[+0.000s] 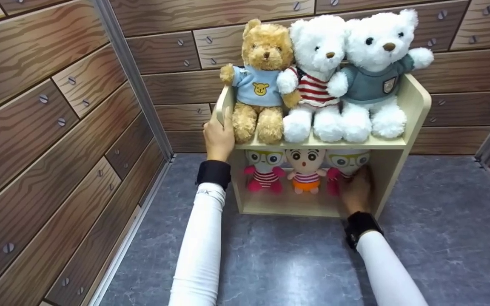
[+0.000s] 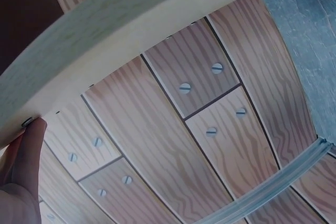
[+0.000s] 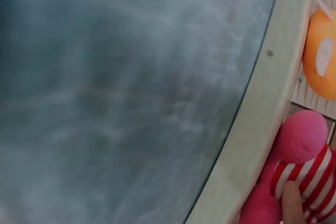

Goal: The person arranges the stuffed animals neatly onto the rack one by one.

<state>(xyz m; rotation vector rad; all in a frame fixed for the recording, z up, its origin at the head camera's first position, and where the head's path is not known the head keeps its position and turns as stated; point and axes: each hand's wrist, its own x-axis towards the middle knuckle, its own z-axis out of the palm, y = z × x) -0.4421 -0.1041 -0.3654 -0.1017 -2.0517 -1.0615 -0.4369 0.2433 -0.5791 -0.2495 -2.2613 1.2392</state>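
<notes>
A pale wooden two-level shelf (image 1: pixel 417 102) stands on the floor. My left hand (image 1: pixel 219 138) grips its left side panel near the upper board; in the left wrist view fingers (image 2: pixel 29 156) lie against the panel edge (image 2: pixel 131 35). Inside the lower level, at the right, my right hand (image 1: pixel 357 193) holds a plush doll (image 1: pixel 347 159) with yellow glasses. One finger (image 3: pixel 291 203) presses its red-and-white striped belly in the right wrist view; the rest of that hand is hidden there. To the left sit a plush doll in orange shorts (image 1: pixel 306 186) and another bespectacled doll (image 1: pixel 265 159).
On the upper level sit a brown teddy bear (image 1: pixel 266 87) in blue, a white bear (image 1: pixel 319 85) in red stripes and a white bear (image 1: pixel 374 83) in a teal top. Wood-patterned walls (image 1: pixel 58 127) stand behind and at the left, above grey flooring (image 1: pixel 287 250).
</notes>
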